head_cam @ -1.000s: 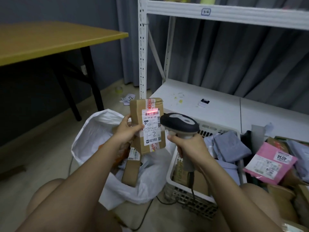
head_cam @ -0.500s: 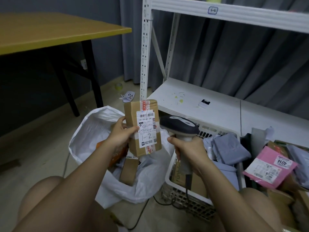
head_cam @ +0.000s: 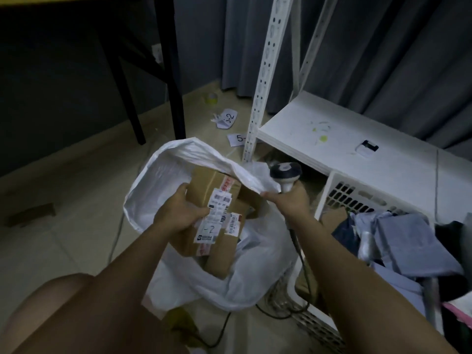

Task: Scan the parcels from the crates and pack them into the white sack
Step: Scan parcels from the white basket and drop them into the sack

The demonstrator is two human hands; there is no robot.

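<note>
The left hand (head_cam: 180, 215) grips a box (head_cam: 209, 213) from its left side, the fingers curled around the edge and the thumb on the labelled top face. The box is inside the mouth of the sack (head_cam: 163, 175), above other cardboard parcels that lie in it. Its long axis goes from near the person to far and a little to the right, and the white label with "-2" faces up. The right hand (head_cam: 288, 198) is closed around the handle of the scanner (head_cam: 284, 175) and at the same time pinches the right rim of the sack and holds it up. The scanner head points up and away, and its cable hangs down beside the forearm. To the right stands a white crate (head_cam: 339, 190) with grey soft parcels (head_cam: 408, 238) in it, just beside the sack. Behind it is a low white shelf (head_cam: 319, 139), and paper slips lie on the floor (head_cam: 63, 200).
</note>
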